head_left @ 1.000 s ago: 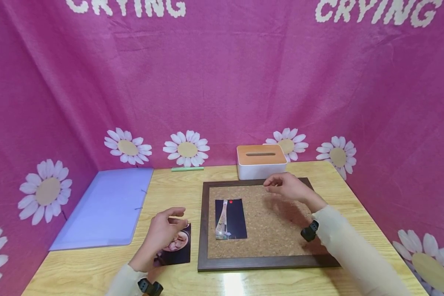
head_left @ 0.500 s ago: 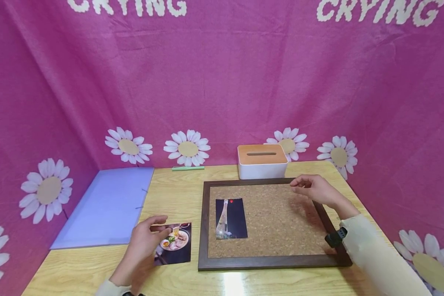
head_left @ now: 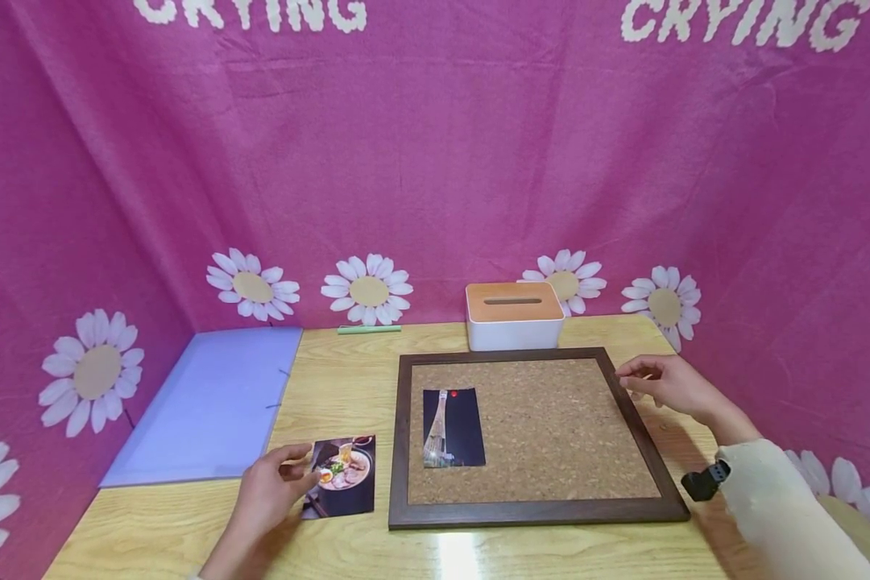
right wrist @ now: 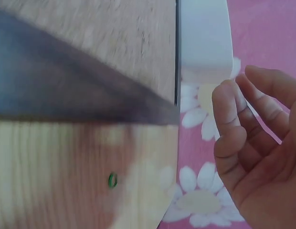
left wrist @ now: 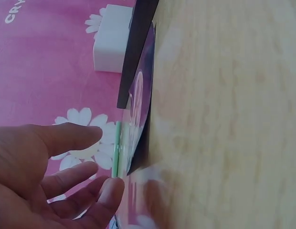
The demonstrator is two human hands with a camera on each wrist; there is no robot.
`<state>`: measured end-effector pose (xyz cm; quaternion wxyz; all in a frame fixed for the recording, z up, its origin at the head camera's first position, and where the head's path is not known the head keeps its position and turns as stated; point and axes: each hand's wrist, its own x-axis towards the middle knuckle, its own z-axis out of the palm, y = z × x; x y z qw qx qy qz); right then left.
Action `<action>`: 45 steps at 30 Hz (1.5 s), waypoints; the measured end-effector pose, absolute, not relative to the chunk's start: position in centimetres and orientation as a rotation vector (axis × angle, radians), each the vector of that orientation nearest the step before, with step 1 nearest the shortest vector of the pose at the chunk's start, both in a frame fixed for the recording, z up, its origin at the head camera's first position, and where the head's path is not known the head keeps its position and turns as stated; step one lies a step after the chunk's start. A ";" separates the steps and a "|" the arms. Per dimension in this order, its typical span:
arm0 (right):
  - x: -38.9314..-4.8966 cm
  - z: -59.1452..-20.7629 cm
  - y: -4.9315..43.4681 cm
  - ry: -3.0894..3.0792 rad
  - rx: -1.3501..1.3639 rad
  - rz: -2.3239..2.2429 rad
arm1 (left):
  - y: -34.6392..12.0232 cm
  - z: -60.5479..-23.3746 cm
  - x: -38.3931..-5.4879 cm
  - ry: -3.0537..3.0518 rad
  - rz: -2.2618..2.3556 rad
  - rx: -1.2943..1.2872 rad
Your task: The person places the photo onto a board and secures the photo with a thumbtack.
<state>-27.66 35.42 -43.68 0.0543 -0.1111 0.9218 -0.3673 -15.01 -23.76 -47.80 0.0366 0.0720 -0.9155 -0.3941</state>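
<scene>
The left hand (head_left: 270, 487), thumb and fingers apart, is at the left edge of the ramen photo (head_left: 346, 479) lying left of the framed corkboard (head_left: 544, 435), while the right hand (head_left: 677, 388), fingers bent but unclamped, hovers by its far right side.

A wood-grained table (head_left: 337, 383) is carrying a pale blue folder (head_left: 203, 403) on its left, a dark-framed corkboard (head_left: 551, 435) towards the right and, just left of that, a food photo (head_left: 350, 474). At the back, a thin green stick (head_left: 369, 329) is lying, and a white tissue box (head_left: 515, 334) is standing just behind the corkboard.
</scene>
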 end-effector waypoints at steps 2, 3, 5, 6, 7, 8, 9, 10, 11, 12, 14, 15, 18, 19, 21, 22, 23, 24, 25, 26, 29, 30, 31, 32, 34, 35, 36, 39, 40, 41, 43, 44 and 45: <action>-27.5 -43.9 36.1 2.798 -0.349 -1.111 | -23.8 -48.0 -15.0 -2.832 -1.173 0.209; -27.4 -44.1 36.4 2.792 -0.355 -1.113 | -23.7 -48.1 -15.0 -2.841 -1.164 0.208; -27.1 -44.4 37.1 2.774 -0.362 -1.124 | -23.7 -48.4 -15.1 -2.862 -1.147 0.224; -27.0 -44.6 37.5 2.767 -0.356 -1.126 | -23.6 -48.5 -15.1 -2.867 -1.145 0.225; -26.9 -44.7 37.8 2.753 -0.337 -1.136 | -23.6 -48.6 -15.1 -2.869 -1.144 0.226; -26.8 -44.9 38.1 2.746 -0.321 -1.136 | -23.6 -48.7 -15.2 -2.873 -1.139 0.232; -26.8 -45.1 38.5 2.747 -0.307 -1.123 | -23.6 -48.8 -15.2 -2.872 -1.135 0.226; -26.6 -45.3 38.8 2.744 -0.299 -1.114 | -23.6 -48.8 -15.2 -2.874 -1.126 0.223; -26.5 -45.5 39.1 2.736 -0.286 -1.108 | -23.5 -48.9 -15.3 -2.874 -1.123 0.217; -26.4 -45.7 39.4 2.733 -0.267 -1.092 | -23.5 -48.9 -15.3 -2.874 -1.114 0.204; -26.3 -46.1 40.1 2.707 -0.264 -1.088 | -23.5 -49.0 -15.4 -2.877 -1.096 0.185; -26.2 -46.4 40.4 2.689 -0.266 -1.096 | -23.5 -49.0 -15.4 -2.875 -1.088 0.168; -26.1 -47.1 41.1 2.615 -0.251 -1.134 | -23.4 -49.0 -15.4 -2.877 -1.046 0.125; -26.1 -47.4 41.3 2.592 -0.249 -1.152 | -23.4 -49.0 -15.4 -2.877 -1.035 0.122; -26.0 -47.7 41.5 2.566 -0.240 -1.156 | -23.4 -49.0 -15.4 -2.880 -1.007 0.111; -26.0 -47.7 41.5 2.556 -0.235 -1.154 | -23.4 -49.0 -15.5 -2.885 -0.993 0.109; -26.0 -47.8 41.6 2.556 -0.228 -1.147 | -23.4 -48.9 -15.5 -2.887 -0.985 0.109; -25.9 -47.9 41.6 2.558 -0.224 -1.136 | -23.3 -48.9 -15.5 -2.889 -0.979 0.107; -25.9 -48.0 41.7 2.567 -0.224 -1.120 | -23.3 -48.8 -15.5 -2.893 -0.976 0.106; -25.9 -48.1 41.8 2.583 -0.238 -1.094 | -23.3 -48.8 -15.5 -2.895 -0.971 0.101; -26.0 -48.5 41.9 2.627 -0.231 -1.029 | -23.4 -48.7 -15.5 -2.895 -0.977 0.095; -26.0 -48.7 41.9 2.644 -0.237 -1.004 | -23.4 -48.7 -15.5 -2.894 -0.986 0.096; -26.0 -48.8 41.9 2.656 -0.240 -0.989 | -23.4 -48.7 -15.5 -2.890 -1.001 0.099; -26.0 -48.9 41.9 2.666 -0.248 -0.974 | -23.4 -48.6 -15.5 -2.885 -1.018 0.103; -26.0 -49.1 41.9 2.677 -0.242 -0.965 | -23.5 -48.5 -15.5 -2.878 -1.052 0.108; -26.0 -49.2 41.9 2.685 -0.244 -0.961 | -23.6 -48.4 -15.5 -2.875 -1.072 0.111; -25.9 -49.3 41.9 2.694 -0.257 -0.951 | -23.6 -48.3 -15.5 -2.875 -1.091 0.115; -26.0 -49.3 41.8 2.722 -0.253 -0.934 | -23.8 -48.1 -15.6 -2.880 -1.128 0.132; -26.0 -49.3 41.8 2.730 -0.253 -0.929 | -23.9 -48.1 -15.6 -2.884 -1.141 0.140; -26.0 -49.3 41.8 2.736 -0.251 -0.925 | -23.9 -48.1 -15.7 -2.886 -1.153 0.147; -26.0 -49.3 41.8 2.747 -0.240 -0.915 | -24.1 -47.9 -15.7 -2.887 -1.177 0.161; -26.0 -49.2 41.8 2.751 -0.233 -0.910 | -24.1 -47.9 -15.7 -2.884 -1.198 0.170; -26.0 -49.2 41.8 2.754 -0.230 -0.901 | -24.2 -47.8 -15.7 -2.879 -1.221 0.175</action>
